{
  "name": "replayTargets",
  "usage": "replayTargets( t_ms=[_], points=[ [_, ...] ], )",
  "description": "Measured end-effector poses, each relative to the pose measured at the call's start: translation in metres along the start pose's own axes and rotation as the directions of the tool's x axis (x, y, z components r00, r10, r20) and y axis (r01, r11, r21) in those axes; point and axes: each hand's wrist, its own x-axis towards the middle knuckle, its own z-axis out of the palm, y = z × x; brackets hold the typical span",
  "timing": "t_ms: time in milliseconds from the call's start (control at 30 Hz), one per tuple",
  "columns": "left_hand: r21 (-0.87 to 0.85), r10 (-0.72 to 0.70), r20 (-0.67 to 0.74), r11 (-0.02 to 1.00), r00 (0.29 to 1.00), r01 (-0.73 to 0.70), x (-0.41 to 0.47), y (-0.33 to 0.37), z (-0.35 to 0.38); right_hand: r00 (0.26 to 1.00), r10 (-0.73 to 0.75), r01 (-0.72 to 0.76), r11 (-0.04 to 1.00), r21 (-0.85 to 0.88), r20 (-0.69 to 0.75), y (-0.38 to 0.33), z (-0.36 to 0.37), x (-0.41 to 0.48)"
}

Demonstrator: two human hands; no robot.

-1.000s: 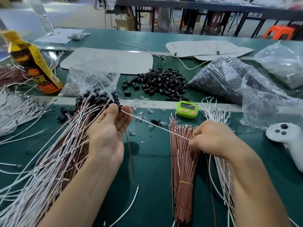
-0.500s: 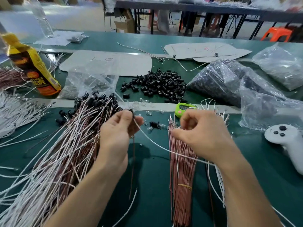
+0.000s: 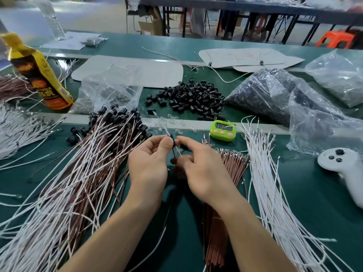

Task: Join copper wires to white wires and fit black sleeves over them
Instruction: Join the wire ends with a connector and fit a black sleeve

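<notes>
Your left hand (image 3: 149, 160) pinches a small black sleeve (image 3: 172, 139) above the green table (image 3: 302, 185). Your right hand (image 3: 200, 167) grasps the thin white wire (image 3: 178, 152) just under it. An orange stool (image 3: 335, 39) stands behind.

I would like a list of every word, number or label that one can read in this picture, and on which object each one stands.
No text here can be read with certainty.
Yellow pouch: printed label, too blurred to read.
Green timer: display digits too small to read.
White card sheets: handwritten marks, illegible.
</notes>
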Motion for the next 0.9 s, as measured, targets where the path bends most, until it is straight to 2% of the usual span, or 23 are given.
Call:
replayTargets(
  t_ms=[167,633,700,767,833,900],
  points=[
    [0.012,0.087,0.006,0.996,0.996,-0.087,0.002,0.003,-0.002,0.999,0.032,-0.034,0.997,0.074,0.03,0.007,0.003,0.003],
    [-0.085,0.127,0.049,0.989,0.991,-0.123,0.004,0.017,-0.012,0.984,0.06,-0.076,0.993,0.094,0.165,0.01,0.0,0.004],
    [-0.073,0.127,0.051,0.99,0.991,-0.123,0.006,0.017,-0.013,0.991,0.047,-0.057,0.996,0.073,0.129,0.009,0.001,0.004],
    [-0.054,0.127,0.056,0.991,0.99,-0.124,0.006,0.017,-0.014,1.0,-0.009,0.009,0.997,0.07,0.006,0.006,0.001,0.002],
    [-0.043,0.118,0.066,0.992,0.991,-0.115,0.006,0.017,-0.014,0.997,-0.042,0.051,0.988,0.146,-0.065,0.002,0.0,0.001],
    [-0.044,0.092,0.083,0.995,0.992,-0.088,0.005,0.017,-0.013,0.997,-0.029,0.043,0.981,0.19,-0.077,0.0,0.0,0.0]
  ],
)
